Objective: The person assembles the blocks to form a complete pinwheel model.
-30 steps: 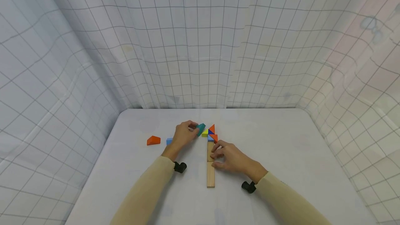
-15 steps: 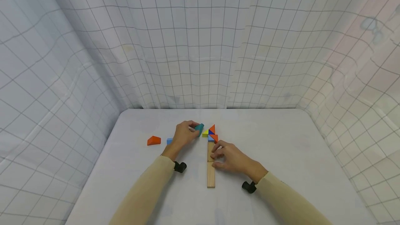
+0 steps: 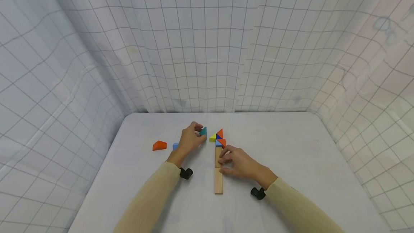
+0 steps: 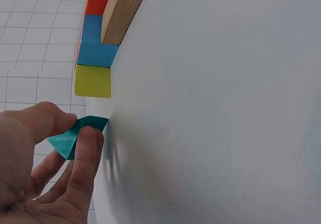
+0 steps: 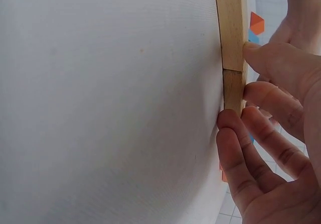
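In the head view, my left hand (image 3: pixel 190 137) pinches a teal block (image 3: pixel 203 131) between thumb and fingers, just left of a row of blocks. The left wrist view shows this teal block (image 4: pixel 67 142) tilted, partly covered by fingers. The row has a yellow triangular block (image 3: pixel 212 138), a dark blue triangle (image 3: pixel 218 137), two orange-red triangles, and a light blue block (image 3: pixel 218 143). Below it, two wooden planks (image 3: pixel 218 181) lie end to end. My right hand (image 3: pixel 240 164) rests its thumb and fingertips on the planks near their seam, not curled round them.
An orange-red trapezoid block (image 3: pixel 159 145) lies at the left of the white table (image 3: pixel 275 136). A light blue block (image 3: pixel 175 146) sits beside my left wrist, partly hidden by it. Gridded white cloth (image 3: pixel 207 46) encloses the table's back and sides.
The teal block has turned in my left fingers and moved slightly left, away from the yellow block. My right hand has stayed in place on the planks.
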Tool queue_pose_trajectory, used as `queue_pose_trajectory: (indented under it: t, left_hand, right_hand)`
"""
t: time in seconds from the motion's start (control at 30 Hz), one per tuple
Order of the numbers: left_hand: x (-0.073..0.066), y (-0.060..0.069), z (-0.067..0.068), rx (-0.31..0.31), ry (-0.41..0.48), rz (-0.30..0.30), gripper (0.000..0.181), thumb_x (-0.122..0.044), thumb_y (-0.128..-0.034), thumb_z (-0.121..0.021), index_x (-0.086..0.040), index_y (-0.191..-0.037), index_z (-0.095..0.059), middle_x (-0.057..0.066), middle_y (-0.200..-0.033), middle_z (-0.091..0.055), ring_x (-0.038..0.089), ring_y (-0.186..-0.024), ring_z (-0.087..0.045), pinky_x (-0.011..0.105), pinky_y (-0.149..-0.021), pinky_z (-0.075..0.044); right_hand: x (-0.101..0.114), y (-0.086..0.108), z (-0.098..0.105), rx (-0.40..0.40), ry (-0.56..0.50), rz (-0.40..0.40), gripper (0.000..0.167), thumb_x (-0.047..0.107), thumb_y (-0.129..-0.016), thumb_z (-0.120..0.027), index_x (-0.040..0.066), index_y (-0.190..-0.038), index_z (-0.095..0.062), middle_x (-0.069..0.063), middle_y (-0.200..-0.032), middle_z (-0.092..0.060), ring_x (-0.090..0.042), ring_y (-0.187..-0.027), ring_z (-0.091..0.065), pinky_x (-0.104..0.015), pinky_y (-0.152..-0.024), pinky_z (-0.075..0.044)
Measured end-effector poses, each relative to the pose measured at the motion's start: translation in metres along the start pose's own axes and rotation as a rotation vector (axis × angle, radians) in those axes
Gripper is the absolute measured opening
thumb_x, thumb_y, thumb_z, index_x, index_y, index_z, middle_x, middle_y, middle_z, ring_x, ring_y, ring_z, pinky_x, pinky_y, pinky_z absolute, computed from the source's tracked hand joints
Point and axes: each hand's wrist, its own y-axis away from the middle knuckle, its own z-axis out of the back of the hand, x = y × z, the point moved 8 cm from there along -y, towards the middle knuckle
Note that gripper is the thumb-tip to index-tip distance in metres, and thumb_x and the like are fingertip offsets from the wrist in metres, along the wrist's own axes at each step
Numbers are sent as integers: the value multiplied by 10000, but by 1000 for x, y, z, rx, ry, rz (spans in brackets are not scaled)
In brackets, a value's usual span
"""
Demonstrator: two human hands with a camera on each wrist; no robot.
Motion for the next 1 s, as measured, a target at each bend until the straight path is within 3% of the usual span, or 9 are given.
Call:
queue_pose_trajectory:
  t: [0.13, 0.2, 0.4, 0.67, 0.83, 0.9, 1.0]
  left_hand:
    - [11, -10, -4, -9, -18, -43, 496, -205, -996, -899, -87, -1456, -756, 160, -1302, -789, 235, -1060, -794, 322, -862, -684]
    - [26, -20, -10, -23, -38, -57, 484, -259, -990, -925, -120, -1432, -784, 117, -1274, -785, 181, -1026, -783, 295, -863, -678]
    - [57, -38, -21, 2, -33, -6, 483, -319, -986, -960, -169, -1401, -764, 66, -1295, -792, 153, -1052, -793, 341, -934, -696]
    - [55, -33, -19, -21, -30, -12, 430, -272, -993, -961, -153, -1323, -712, 57, -1252, -785, 180, -1072, -803, 366, -937, -695]
    - [45, -28, -14, -82, -43, -48, 413, -255, -975, -981, -174, -1280, -714, 41, -1165, -824, 142, -1032, -785, 319, -912, -682]
    - [30, -18, -6, -100, -30, -89, 389, -240, -978, -978, -169, -1272, -733, 66, -1155, -846, 173, -1048, -795, 318, -943, -681]
    - [28, -16, -5, -116, -35, -102, 348, -233, -977, -975, -186, -1243, -757, 76, -1146, -866, 189, -1036, -813, 314, -911, -686]
  right_hand:
    - [-1, 0, 0, -1, -1, -7, 282, 253, -1011, -949, 130, -1261, -904, 5, -1339, -715, -137, -1153, -746, -315, -1031, -675]
    - [-1, -1, 0, -1, -2, -9, 284, 253, -1009, -952, 130, -1260, -904, 5, -1338, -715, -137, -1151, -747, -310, -1029, -675]
    - [-3, 0, -1, -8, 2, 7, 280, 250, -1005, -955, 131, -1253, -906, 2, -1340, -717, -131, -1145, -748, -297, -1020, -671]
    - [1, 1, 0, -26, -3, 33, 290, 235, -1009, -950, 107, -1266, -904, -15, -1344, -719, -118, -1135, -770, -306, -1028, -676]
    - [0, 0, 0, -25, -13, 32, 278, 234, -1010, -949, 110, -1254, -905, -11, -1339, -718, -112, -1129, -770, -303, -1027, -674]
    - [0, 0, 0, -24, -13, 33, 275, 236, -1010, -949, 111, -1251, -905, -10, -1336, -719, -113, -1125, -770, -302, -1025, -673]
    - [2, 0, 1, -23, -7, 32, 277, 235, -1011, -948, 111, -1256, -905, -11, -1335, -720, -119, -1129, -770, -307, -1030, -674]
